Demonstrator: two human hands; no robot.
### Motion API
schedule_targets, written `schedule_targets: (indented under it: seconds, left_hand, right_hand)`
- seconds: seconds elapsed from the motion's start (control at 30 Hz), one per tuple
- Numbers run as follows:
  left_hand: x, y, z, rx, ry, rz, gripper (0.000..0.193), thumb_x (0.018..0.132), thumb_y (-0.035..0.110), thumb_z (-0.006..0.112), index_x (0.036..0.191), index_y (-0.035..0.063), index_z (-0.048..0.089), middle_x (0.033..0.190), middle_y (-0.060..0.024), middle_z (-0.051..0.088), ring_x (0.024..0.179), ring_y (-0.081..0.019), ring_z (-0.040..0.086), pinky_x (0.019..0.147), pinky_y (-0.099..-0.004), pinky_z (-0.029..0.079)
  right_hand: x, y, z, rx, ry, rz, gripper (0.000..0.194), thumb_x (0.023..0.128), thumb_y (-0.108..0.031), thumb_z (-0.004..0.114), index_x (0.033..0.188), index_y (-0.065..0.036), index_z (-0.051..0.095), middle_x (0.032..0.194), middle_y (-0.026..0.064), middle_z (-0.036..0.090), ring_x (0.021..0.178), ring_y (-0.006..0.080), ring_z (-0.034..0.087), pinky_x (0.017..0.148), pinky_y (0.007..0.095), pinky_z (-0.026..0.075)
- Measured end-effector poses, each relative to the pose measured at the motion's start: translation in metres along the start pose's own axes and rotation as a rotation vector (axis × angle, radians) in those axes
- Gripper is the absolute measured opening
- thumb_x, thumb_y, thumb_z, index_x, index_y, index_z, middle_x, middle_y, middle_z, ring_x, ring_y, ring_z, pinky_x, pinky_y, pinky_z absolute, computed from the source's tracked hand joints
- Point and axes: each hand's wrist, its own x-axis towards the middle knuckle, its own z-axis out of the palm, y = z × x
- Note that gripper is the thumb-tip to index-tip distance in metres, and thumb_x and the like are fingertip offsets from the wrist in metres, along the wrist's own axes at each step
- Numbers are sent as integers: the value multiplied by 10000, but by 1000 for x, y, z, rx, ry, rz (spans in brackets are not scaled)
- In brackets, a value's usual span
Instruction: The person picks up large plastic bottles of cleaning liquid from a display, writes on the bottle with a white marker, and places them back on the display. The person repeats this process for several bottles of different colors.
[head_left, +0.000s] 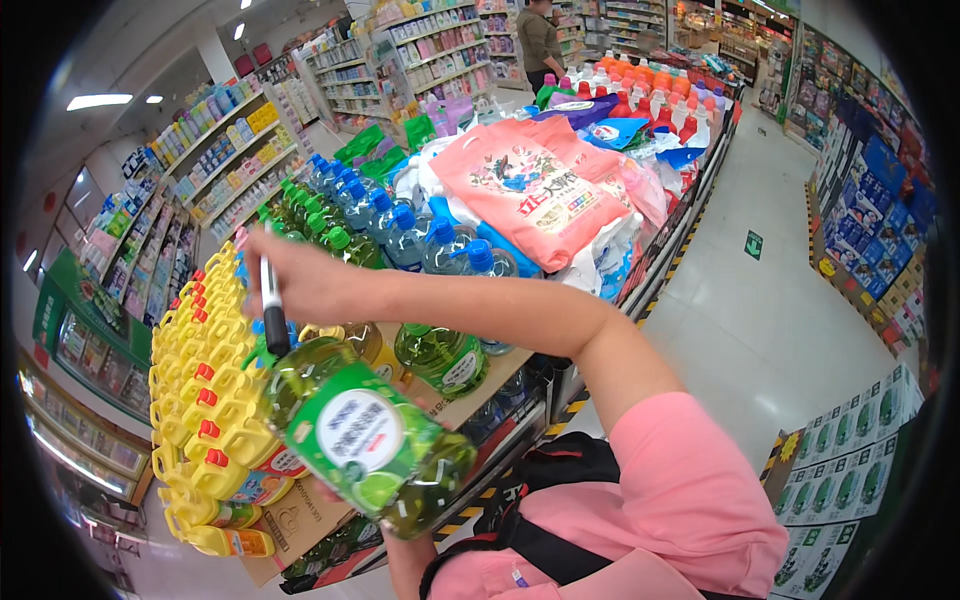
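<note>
A clear bottle of green liquid with a green pump top and lime label (367, 435) is tilted in front of me. My left hand (324, 489) supports it from behind and is mostly hidden by it. My right hand (289, 281), blurred, is closed around a white and black marker-like stick (272, 307) just above the bottle's pump. Beyond the bottle, another green pump bottle (442, 360) stands upright on the cardboard-covered display, beside a bottle of amber liquid (367, 345). Rows of blue-pump bottles (442, 247) stand past my right forearm.
Yellow jugs with red caps (210, 375) are packed on the left. Pink bags (532, 187) lie on the pile ahead. A person (538, 45) stands beyond it. An aisle floor (735, 300) runs along the right, with stacked cartons (847, 450) beside it.
</note>
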Motion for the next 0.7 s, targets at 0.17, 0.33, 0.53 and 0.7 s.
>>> schedule_targets:
  seconds: [0.17,0.33,0.53,0.7]
  left_hand:
    - [11,39,26,-163,-156,150,1016,844,470,763,1573,72,179,1577,-237,287,1435,-392,354,1162,-622,281]
    - [39,66,21,-305,10,290,1076,797,624,712,1560,49,215,1549,-264,306,1423,-428,342,1150,-626,308]
    - [45,42,29,-322,39,320,1078,805,736,610,1546,37,257,1507,-277,371,1389,-447,374,1147,-595,344]
    - [49,32,41,-147,28,359,1090,815,807,524,1530,21,285,1466,-288,420,1333,-466,435,1130,-585,383]
  right_hand:
    - [-88,-49,-23,661,61,-221,204,920,-184,651,1001,-58,512,754,109,556,614,201,536,582,370,432]
    - [-158,-52,10,159,209,-700,104,772,-80,719,861,-125,689,676,29,541,621,280,553,576,366,443]
    - [-172,-51,27,146,22,-534,247,641,-51,796,805,-95,618,732,44,595,699,243,541,816,452,577]
    - [-168,-50,34,90,-32,-562,375,692,-37,814,943,-101,543,800,62,603,738,241,516,883,541,563]
